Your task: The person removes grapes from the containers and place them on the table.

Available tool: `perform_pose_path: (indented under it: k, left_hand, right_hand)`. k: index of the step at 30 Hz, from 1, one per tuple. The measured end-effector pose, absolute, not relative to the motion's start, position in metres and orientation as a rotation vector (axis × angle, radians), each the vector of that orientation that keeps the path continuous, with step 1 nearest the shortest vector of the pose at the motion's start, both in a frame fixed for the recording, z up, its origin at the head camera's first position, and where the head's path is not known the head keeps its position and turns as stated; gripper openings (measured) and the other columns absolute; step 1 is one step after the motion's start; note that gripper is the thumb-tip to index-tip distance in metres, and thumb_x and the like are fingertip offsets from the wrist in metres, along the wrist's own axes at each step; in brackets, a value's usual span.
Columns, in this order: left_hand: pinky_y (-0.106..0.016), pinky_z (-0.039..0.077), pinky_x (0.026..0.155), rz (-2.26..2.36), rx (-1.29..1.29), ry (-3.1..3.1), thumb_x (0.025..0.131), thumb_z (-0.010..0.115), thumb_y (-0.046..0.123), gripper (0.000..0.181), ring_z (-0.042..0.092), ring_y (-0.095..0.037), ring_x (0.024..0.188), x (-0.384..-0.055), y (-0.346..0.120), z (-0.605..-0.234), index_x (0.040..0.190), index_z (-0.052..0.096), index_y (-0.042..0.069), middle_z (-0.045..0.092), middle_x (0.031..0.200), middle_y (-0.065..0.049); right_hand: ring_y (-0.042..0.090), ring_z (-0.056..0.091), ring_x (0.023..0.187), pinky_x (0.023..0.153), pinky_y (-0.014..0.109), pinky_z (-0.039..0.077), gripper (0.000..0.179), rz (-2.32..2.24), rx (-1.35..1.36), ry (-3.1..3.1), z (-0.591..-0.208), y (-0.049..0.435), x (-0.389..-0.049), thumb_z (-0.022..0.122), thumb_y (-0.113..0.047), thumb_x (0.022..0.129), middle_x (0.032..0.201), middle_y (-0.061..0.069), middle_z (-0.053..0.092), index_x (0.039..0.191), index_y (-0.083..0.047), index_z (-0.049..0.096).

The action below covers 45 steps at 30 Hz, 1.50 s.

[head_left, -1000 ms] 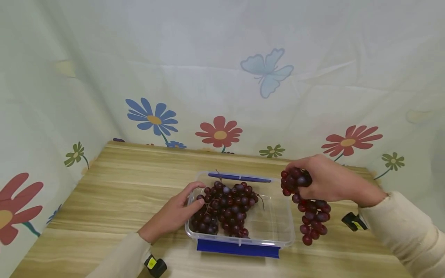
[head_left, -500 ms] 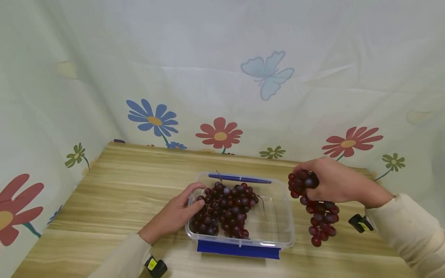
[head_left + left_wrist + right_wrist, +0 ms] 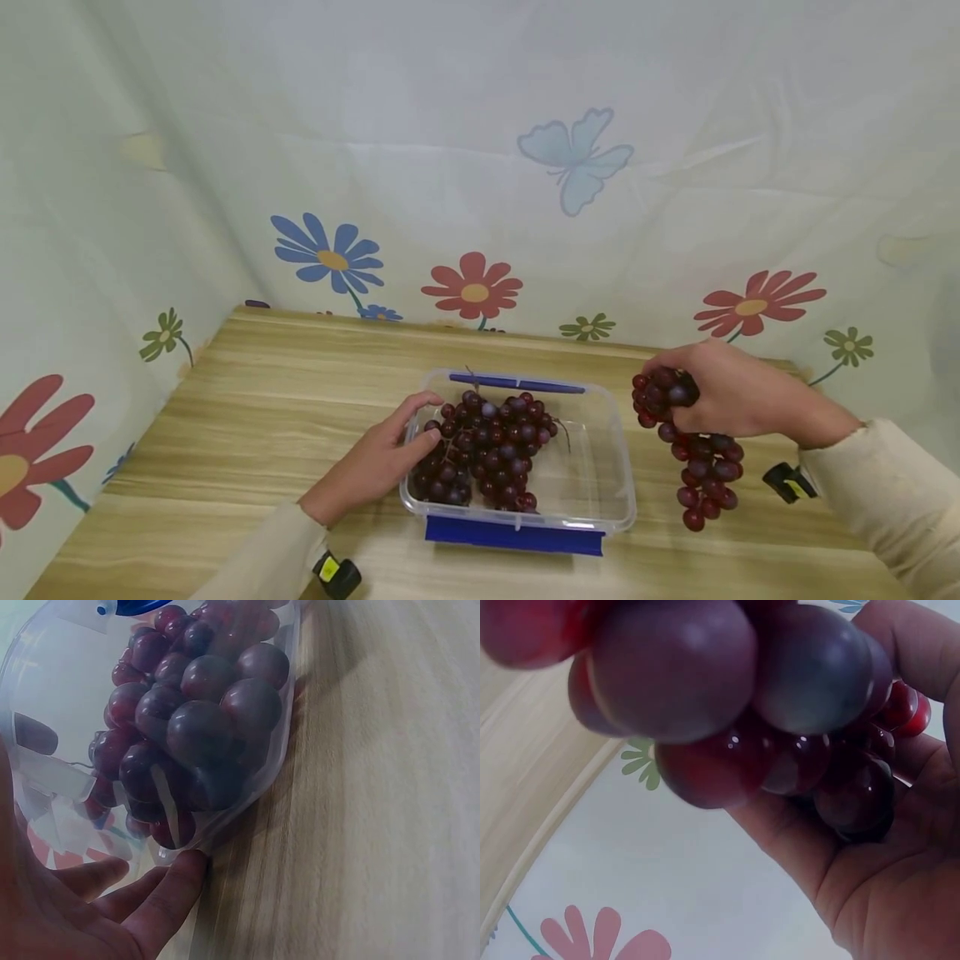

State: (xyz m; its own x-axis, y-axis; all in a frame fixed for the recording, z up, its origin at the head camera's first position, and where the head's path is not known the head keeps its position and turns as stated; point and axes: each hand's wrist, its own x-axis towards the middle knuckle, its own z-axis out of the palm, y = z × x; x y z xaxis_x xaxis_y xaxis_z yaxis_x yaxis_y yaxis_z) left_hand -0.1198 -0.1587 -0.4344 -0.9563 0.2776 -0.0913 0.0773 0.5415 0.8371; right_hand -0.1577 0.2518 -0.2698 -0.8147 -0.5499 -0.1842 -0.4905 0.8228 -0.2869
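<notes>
Right of the box [image 3: 555, 524], holding up grapes [image 3: 707, 471] in the bent fingers of the right hand [image 3: 738, 392] while gripping the box's left side with the left hand [image 3: 378, 457], probably needing a soft, steady hold next.

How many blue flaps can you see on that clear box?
2: the far flap and the near flap, on opposite long sides of the clear box. The left hand could hide more.
</notes>
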Motion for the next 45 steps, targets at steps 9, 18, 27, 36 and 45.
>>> perform_pose_path:
  k: [9, 18, 27, 36, 45]
  left_hand:
    - [-0.044, 0.049, 0.082, 1.369, 0.31, 2.567, 0.108, 0.055, 0.041, 0.041, 0.06, -0.025, 0.093, -0.121, -0.159, -0.436, 0.147, 0.045, 0.039, 0.059, 0.094, -0.009]
    - [-0.049, 0.051, 0.086, 1.366, 0.303, 2.579, 0.108, 0.054, 0.042, 0.039, 0.06, -0.028, 0.1, -0.121, -0.16, -0.437, 0.146, 0.046, 0.039, 0.065, 0.115, -0.015]
    - [-0.044, 0.049, 0.082, 1.379, 0.295, 2.565, 0.107, 0.055, 0.042, 0.04, 0.06, -0.026, 0.093, -0.122, -0.159, -0.44, 0.146, 0.046, 0.04, 0.056, 0.089, -0.008]
    - [-0.048, 0.052, 0.086, 1.376, 0.281, 2.569, 0.107, 0.055, 0.042, 0.04, 0.06, -0.025, 0.094, -0.12, -0.158, -0.438, 0.147, 0.046, 0.041, 0.061, 0.094, -0.008]
    - [-0.042, 0.047, 0.08, 1.376, 0.301, 2.555, 0.108, 0.055, 0.041, 0.041, 0.056, -0.022, 0.085, -0.121, -0.16, -0.439, 0.148, 0.045, 0.039, 0.045, 0.082, -0.003]
  right_hand:
    - [0.005, 0.057, 0.074, 0.064, 0.023, 0.049, 0.047, -0.29, -0.81, 2.757, -0.273, 0.257, -0.156, 0.079, -0.009, 0.078, 0.091, -0.009, 0.071, 0.125, -0.011, 0.07]
    - [0.005, 0.056, 0.075, 0.064, 0.023, 0.048, 0.049, -0.276, -0.796, 2.76, -0.279, 0.261, -0.154, 0.08, -0.008, 0.077, 0.096, -0.008, 0.071, 0.125, -0.01, 0.071]
    - [0.003, 0.053, 0.071, 0.061, 0.021, 0.046, 0.044, -0.271, -0.801, 2.756, -0.288, 0.267, -0.153, 0.08, -0.007, 0.077, 0.085, -0.012, 0.067, 0.121, -0.012, 0.071]
    - [0.004, 0.055, 0.074, 0.063, 0.022, 0.048, 0.049, -0.234, -0.769, 2.781, -0.3, 0.275, -0.153, 0.081, -0.007, 0.074, 0.091, -0.009, 0.071, 0.122, -0.007, 0.071]
    - [0.009, 0.058, 0.08, 0.066, 0.025, 0.051, 0.05, -0.232, -0.708, 2.764, -0.313, 0.282, -0.155, 0.082, -0.006, 0.074, 0.101, -0.003, 0.072, 0.123, -0.004, 0.071]
